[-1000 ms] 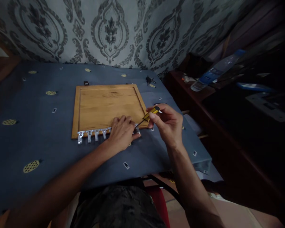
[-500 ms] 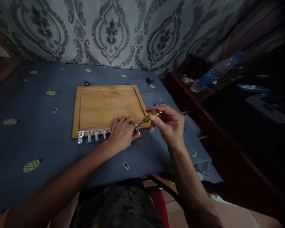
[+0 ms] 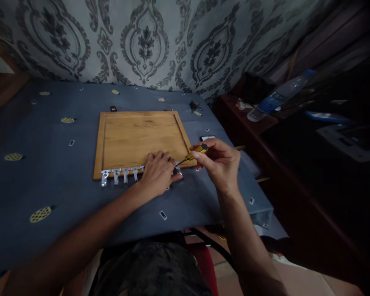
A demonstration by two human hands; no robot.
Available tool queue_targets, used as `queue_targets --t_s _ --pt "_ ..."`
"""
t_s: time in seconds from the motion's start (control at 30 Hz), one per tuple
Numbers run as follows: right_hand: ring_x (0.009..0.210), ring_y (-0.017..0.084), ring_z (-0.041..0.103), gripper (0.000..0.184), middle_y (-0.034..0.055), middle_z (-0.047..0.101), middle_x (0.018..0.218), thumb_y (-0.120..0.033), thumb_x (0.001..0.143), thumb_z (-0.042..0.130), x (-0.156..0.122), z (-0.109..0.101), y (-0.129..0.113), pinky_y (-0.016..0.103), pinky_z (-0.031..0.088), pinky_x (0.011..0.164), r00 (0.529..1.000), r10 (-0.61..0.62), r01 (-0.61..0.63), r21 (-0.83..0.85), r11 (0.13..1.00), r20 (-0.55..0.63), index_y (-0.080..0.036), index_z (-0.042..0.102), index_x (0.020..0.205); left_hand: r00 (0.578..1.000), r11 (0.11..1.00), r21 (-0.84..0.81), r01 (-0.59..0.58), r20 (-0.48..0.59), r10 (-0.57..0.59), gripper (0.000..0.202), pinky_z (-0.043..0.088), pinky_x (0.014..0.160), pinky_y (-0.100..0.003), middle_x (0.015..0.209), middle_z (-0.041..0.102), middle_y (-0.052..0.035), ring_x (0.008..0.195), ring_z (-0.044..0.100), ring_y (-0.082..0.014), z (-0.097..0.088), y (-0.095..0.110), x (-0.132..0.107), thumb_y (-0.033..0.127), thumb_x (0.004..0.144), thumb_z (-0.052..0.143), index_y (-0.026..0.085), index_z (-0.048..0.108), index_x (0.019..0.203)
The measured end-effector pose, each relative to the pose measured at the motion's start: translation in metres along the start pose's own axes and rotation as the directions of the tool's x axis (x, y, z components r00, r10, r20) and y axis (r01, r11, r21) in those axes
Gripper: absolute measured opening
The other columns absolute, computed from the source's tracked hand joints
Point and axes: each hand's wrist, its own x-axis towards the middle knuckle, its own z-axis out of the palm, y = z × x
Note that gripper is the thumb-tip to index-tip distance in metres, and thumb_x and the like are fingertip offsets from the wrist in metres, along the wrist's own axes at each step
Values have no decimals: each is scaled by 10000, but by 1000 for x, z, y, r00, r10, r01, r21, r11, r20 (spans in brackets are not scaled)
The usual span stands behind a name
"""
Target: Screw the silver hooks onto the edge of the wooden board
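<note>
A framed wooden board (image 3: 142,135) lies flat on the cloth-covered table. Along its near edge runs a silver metal hook rail (image 3: 125,173), its hooks hanging over the side toward me. My left hand (image 3: 158,172) presses down over the right part of the rail, fingers on the board and thumb by the last hook, hiding some of the hooks. Between the fingertips of my right hand (image 3: 223,164) is a yellow-and-black screwdriver (image 3: 197,152). It slants down to the left, with its tip at the rail's right end beside my left hand; any screw there is too small to make out.
A phone (image 3: 207,138) lies past my right hand. Small black keys or clips (image 3: 195,107) sit behind the board, and a small dark object (image 3: 113,108) touches its far edge. A plastic bottle (image 3: 279,98) is on the dark furniture at right. A patterned curtain (image 3: 144,45) hangs behind.
My right hand and the screwdriver's handle have turned and shifted slightly, uncovering more of the phone. The tip stays at the rail's right end, and my left hand keeps its place.
</note>
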Motion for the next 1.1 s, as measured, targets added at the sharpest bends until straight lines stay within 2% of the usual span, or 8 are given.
queue_targets --t_s 0.1,0.17,0.23,0.3,0.37,0.57,0.97,1.1 --pt "410 62 517 457 -71 598 622 -454 597 942 -2 10 3 191 416 340 993 -32 29 -29 999 -115 -221 564 704 1000 1000 1 -6 1 6 365 436 924 -470 1176 646 -126 1152 550 -325 0 0 0 492 962 612 166 677 1112" --pt "406 59 517 443 -76 583 632 -480 654 907 -3 13 2 194 424 351 974 -80 75 -32 997 -211 -227 555 742 1000 1000 5 -4 7 4 385 431 921 -467 1169 644 -130 1146 550 -325 0 0 0 508 961 606 159 672 1110" --pt "407 55 522 393 -65 607 671 -500 743 843 -4 12 -1 201 438 368 930 -158 156 -33 987 -332 -229 562 783 1000 1000 8 -4 15 4 390 424 918 -459 1166 642 -129 1148 549 -321 0 0 0 516 957 609 156 670 1096" --pt "408 54 526 359 -58 621 684 -502 797 798 -4 8 -4 205 436 379 889 -218 214 -56 975 -402 -225 569 800 1000 1000 7 -8 22 8 383 422 912 -450 1166 640 -124 1153 550 -315 -1 -1 0 515 955 614 157 671 1078" --pt "400 61 531 355 -63 610 650 -500 800 796 -4 5 -6 206 422 376 890 -241 224 -90 970 -386 -221 577 794 1000 1000 4 -9 22 9 380 422 908 -447 1163 642 -121 1156 552 -313 -1 -1 0 515 954 618 156 673 1065" --pt "381 69 534 349 -78 587 602 -493 805 794 -6 6 1 206 416 378 947 -184 163 -101 982 -262 -224 574 776 1000 1000 9 -9 7 9 374 418 904 -437 1166 650 -116 1146 555 -309 0 -1 0 505 957 622 157 678 1083" --pt "398 59 550 384 -79 582 622 -482 736 853 -6 6 8 186 448 377 974 -78 63 -75 995 -213 -220 574 764 1000 1000 13 -4 11 4 368 427 919 -455 1161 642 -125 1139 550 -317 -1 1 0 479 958 627 144 688 1099" --pt "420 61 561 367 -70 601 642 -486 734 855 -3 0 1 193 486 405 994 -40 33 -67 997 -105 -219 608 785 1000 1000 14 0 5 0 362 440 923 -454 1163 651 -123 1136 562 -313 -2 1 0 475 956 636 151 685 1108"
